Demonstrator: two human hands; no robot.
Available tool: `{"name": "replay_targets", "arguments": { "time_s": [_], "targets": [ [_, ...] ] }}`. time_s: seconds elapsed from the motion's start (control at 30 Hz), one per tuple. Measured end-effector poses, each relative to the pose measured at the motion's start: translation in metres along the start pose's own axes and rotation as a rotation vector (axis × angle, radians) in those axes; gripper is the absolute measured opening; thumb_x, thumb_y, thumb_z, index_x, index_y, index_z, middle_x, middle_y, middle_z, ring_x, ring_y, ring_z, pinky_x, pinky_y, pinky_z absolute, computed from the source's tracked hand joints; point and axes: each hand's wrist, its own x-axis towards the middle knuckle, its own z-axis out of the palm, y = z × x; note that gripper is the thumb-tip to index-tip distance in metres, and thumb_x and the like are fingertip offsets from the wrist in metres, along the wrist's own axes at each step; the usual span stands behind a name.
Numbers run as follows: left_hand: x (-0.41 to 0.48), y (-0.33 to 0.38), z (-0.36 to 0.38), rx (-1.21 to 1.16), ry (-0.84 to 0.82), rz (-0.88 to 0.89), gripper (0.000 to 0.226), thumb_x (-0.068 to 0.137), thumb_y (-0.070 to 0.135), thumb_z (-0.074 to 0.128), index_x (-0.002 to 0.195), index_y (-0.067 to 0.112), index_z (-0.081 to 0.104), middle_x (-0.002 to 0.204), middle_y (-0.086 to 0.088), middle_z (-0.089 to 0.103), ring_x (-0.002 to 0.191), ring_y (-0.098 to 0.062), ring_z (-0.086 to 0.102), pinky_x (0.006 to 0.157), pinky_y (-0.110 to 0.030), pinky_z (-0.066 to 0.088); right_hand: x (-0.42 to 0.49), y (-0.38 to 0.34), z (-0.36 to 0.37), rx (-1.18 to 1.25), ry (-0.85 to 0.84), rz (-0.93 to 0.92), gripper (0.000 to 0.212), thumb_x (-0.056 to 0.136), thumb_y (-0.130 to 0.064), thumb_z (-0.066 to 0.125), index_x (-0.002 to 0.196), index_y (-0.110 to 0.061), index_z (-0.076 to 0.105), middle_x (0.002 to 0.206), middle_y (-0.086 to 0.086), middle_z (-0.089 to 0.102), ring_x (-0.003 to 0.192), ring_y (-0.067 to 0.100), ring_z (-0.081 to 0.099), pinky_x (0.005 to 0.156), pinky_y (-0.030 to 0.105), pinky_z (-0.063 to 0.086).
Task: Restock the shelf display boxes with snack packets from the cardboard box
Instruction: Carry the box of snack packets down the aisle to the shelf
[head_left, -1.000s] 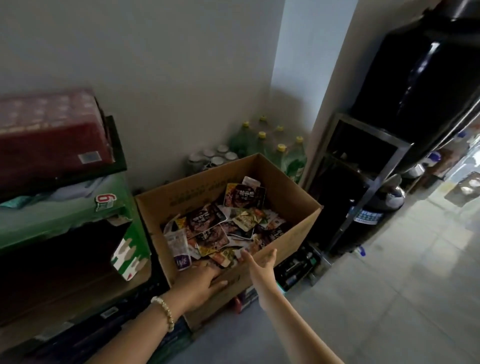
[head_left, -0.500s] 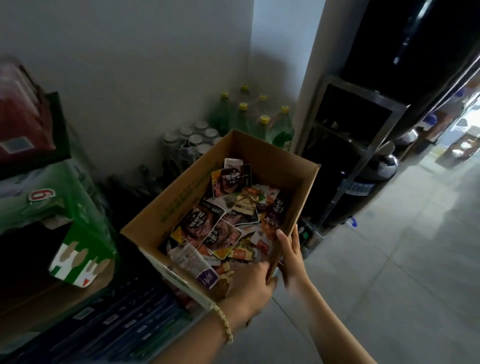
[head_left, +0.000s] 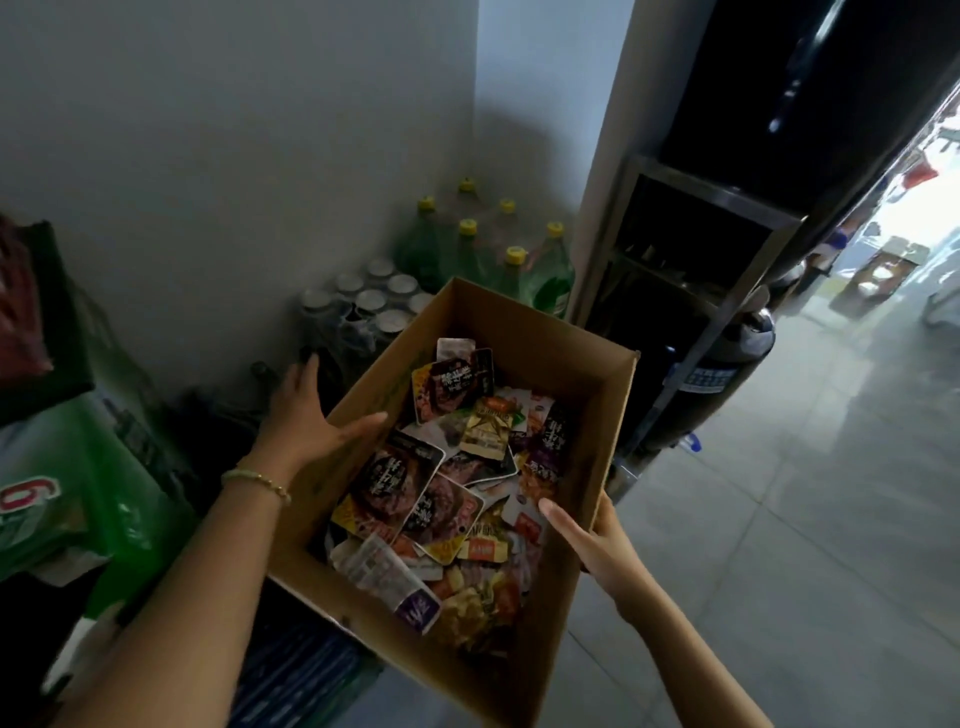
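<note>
An open brown cardboard box (head_left: 582, 358) fills the centre of the head view, raised and tilted toward me. Inside lie several mixed snack packets (head_left: 441, 483), mostly dark red, yellow and white. My left hand (head_left: 306, 421) grips the box's left wall, thumb over the rim and fingers outside. My right hand (head_left: 592, 535) holds the right wall near its front corner, thumb inside and fingers under the outer face. No shelf display box is in view.
Green bottles with yellow caps (head_left: 493, 249) and a pack of cans (head_left: 369, 306) stand against the wall behind the box. Green and red cartons (head_left: 62, 499) are stacked at the left. A dark metal rack (head_left: 691, 291) stands right, tiled floor (head_left: 810, 519) beyond it.
The box has come up off the stack and closer to me. My left hand moved from the front edge to the left wall; my right hand shifted onto the right wall.
</note>
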Motion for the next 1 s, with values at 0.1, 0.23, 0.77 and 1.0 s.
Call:
{"name": "replay_targets", "arguments": {
  "time_s": [0.1,0.23,0.77,1.0],
  "targets": [
    [0.014,-0.008,0.020,-0.096,-0.133,-0.081,0.093,0.059,0.078,0.064,0.126,0.013,0.058,0.123,-0.012,0.064,0.110,-0.028,0.061,0.095,-0.042,0.051,0.008,-0.016,-0.008,-0.343,-0.016,0.186,0.073,0.069,-0.069,0.063,0.125,-0.028,0.044,0.116,-0.001,0.062,0.098,0.018,0.066,0.078,0.030,0.057],
    [0.030,-0.002,0.013,0.210,-0.158,-0.011,0.072,0.067,0.080,0.058,0.090,0.012,0.066,0.087,-0.007,0.068,0.082,-0.024,0.065,0.072,-0.033,0.055,0.014,-0.038,-0.011,-0.554,-0.042,0.447,0.052,0.086,-0.065,0.052,0.096,-0.014,0.059,0.082,0.006,0.070,0.062,0.016,0.070,0.053,0.025,0.055],
    [0.001,0.010,0.037,0.338,-0.083,0.031,0.032,0.087,0.040,0.067,0.084,0.008,0.066,0.078,-0.009,0.065,0.073,-0.028,0.063,0.061,-0.033,0.052,-0.009,-0.017,-0.049,-0.675,0.199,0.441,0.025,0.089,-0.038,0.057,0.077,-0.018,0.064,0.077,-0.001,0.067,0.078,0.018,0.066,0.066,0.029,0.049],
    [-0.068,0.070,0.079,0.306,-0.150,0.153,0.031,0.090,0.038,0.062,0.072,0.013,0.059,0.065,-0.004,0.059,0.058,-0.021,0.056,0.050,-0.029,0.042,-0.099,0.000,-0.133,-0.623,0.250,0.525,0.031,0.090,-0.048,0.057,0.080,-0.019,0.062,0.076,-0.003,0.066,0.068,0.012,0.062,0.059,0.027,0.042]
  ]
}}
